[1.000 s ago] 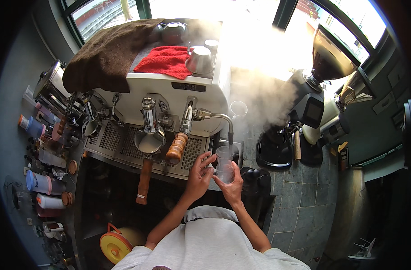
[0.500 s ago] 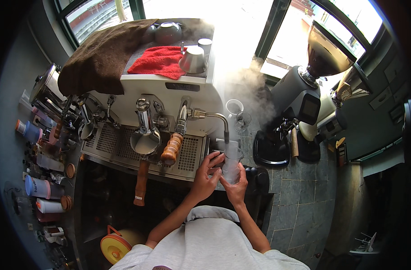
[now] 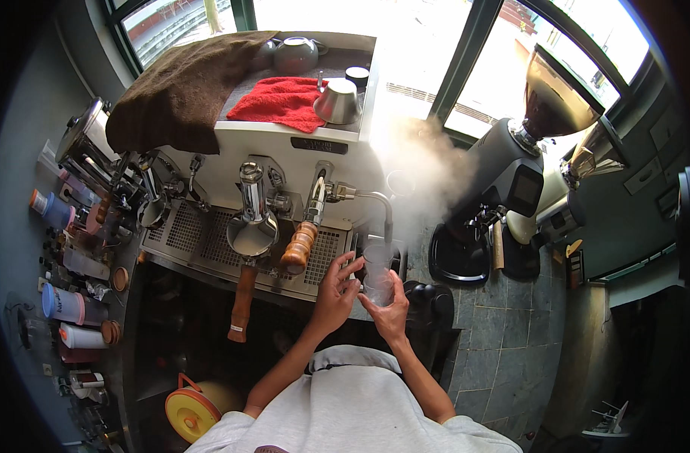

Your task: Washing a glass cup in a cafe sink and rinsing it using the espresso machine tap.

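My right hand (image 3: 390, 308) holds a clear glass (image 3: 377, 266) from below and the side, under the tip of the metal steam wand (image 3: 381, 211) of an espresso machine (image 3: 284, 158). My left hand (image 3: 336, 293) touches the glass from the left, fingers against its wall. White steam (image 3: 424, 162) rises above the wand to the right. Just left of my hands hang two portafilters, one with a light wooden handle (image 3: 298, 248) and one with a darker long handle (image 3: 241, 298).
A red cloth (image 3: 277, 102), a steel cup (image 3: 337, 102) and a brown towel (image 3: 183, 90) lie on top of the machine. Two coffee grinders (image 3: 511, 181) stand on the tiled counter at right. Bottles and cups (image 3: 66, 302) crowd the left shelf. A yellow lid (image 3: 190, 414) is below.
The glass and both hands stay under the wand, shifting little. The steam cloud has thinned and drifted up to the right.
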A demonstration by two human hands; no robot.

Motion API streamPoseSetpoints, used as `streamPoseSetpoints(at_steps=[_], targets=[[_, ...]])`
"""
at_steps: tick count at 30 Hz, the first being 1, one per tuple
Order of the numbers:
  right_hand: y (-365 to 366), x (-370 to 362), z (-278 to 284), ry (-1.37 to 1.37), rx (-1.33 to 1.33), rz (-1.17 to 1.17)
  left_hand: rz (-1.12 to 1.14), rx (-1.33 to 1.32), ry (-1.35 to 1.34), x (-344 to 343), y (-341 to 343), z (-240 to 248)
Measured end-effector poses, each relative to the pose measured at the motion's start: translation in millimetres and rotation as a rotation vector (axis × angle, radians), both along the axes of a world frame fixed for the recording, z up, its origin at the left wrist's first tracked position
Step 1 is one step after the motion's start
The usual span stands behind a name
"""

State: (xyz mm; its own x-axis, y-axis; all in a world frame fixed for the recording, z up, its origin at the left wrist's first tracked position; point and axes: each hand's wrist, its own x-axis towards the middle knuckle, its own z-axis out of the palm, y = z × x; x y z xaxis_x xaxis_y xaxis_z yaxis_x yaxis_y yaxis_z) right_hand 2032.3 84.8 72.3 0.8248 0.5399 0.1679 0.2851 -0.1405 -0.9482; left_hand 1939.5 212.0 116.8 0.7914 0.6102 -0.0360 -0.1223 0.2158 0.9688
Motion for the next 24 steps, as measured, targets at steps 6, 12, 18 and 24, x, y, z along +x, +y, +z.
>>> streamPoseSetpoints(at_steps=[6, 12, 18, 24], targets=[[-8.5, -8.4, 16.0, -0.030, -0.018, 0.010, -0.023, 0.056, 0.009, -10.8, -8.3, 21.2], [-18.5, -6.5, 3.7, -0.009, 0.016, -0.070, -0.083, 0.065, -0.026, 1.8, -15.7, 24.3], [-9.4, 2.7, -3.8, 0.059, 0.069, -0.113, -0.070, 0.105, -0.003, 22.5, -11.8, 8.7], [1.0, 3.9, -0.2, 0.081, 0.024, -0.045, -0.031, 0.074, 0.043, 15.6, 3.5, -2.5]])
